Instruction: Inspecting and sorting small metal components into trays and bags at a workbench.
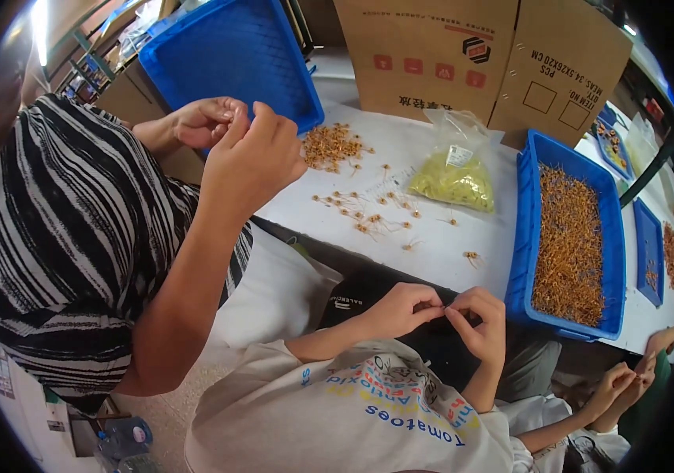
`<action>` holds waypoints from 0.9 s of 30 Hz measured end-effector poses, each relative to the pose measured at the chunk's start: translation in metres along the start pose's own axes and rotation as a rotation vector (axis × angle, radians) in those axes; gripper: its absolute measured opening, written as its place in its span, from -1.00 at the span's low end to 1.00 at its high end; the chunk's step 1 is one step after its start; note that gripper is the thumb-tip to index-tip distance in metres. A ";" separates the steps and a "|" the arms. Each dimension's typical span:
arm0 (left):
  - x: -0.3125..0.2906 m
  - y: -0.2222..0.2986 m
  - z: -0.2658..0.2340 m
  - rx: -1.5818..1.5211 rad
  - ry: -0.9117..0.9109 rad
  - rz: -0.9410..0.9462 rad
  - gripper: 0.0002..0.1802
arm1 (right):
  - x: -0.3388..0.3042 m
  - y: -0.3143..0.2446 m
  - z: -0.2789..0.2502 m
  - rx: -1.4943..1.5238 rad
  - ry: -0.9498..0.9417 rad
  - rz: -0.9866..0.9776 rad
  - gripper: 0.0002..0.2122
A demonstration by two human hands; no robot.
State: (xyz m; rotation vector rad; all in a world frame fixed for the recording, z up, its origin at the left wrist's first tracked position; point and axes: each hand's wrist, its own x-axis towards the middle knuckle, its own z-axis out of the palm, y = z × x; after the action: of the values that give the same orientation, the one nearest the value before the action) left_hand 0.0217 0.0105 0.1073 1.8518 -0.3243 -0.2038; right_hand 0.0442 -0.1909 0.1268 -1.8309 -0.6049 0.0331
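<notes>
My left hand [406,309] and my right hand [480,322] meet in front of me, just off the table's near edge and above my lap. Thumb and fingers of each are pinched together, fingertips nearly touching. A tiny dark speck shows between them, too small to name. Beyond my hands, small amber bead-like pieces with thin wire stems [372,219] lie scattered on the white table [439,244]. A denser heap of such pieces [333,147] sits farther back to the left. A clear plastic bag of yellow-green bits [455,177] rests behind the scattered ones.
On the right stands a blue bin [524,236] full of amber stemmed pieces [569,252]. Cardboard boxes [431,59] back the table. At left, a person in a striped top [76,236] works beside an upturned blue tray [226,55]. Another person's hands [625,386] show lower right.
</notes>
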 end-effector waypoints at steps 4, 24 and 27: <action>-0.003 -0.003 0.007 0.008 -0.022 0.001 -0.95 | -0.009 0.007 -0.002 0.057 -0.017 0.026 -0.95; -0.006 -0.011 0.021 0.018 -0.140 -0.003 -0.88 | -0.028 0.024 -0.003 0.105 -0.064 0.009 -0.93; -0.009 -0.011 0.021 0.007 -0.121 0.007 -0.89 | -0.029 0.022 -0.001 0.092 -0.049 0.014 -0.93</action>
State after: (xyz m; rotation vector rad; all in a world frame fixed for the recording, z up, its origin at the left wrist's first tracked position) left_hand 0.0085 -0.0030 0.0902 1.8488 -0.4157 -0.3110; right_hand 0.0283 -0.2088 0.0993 -1.7489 -0.6159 0.1139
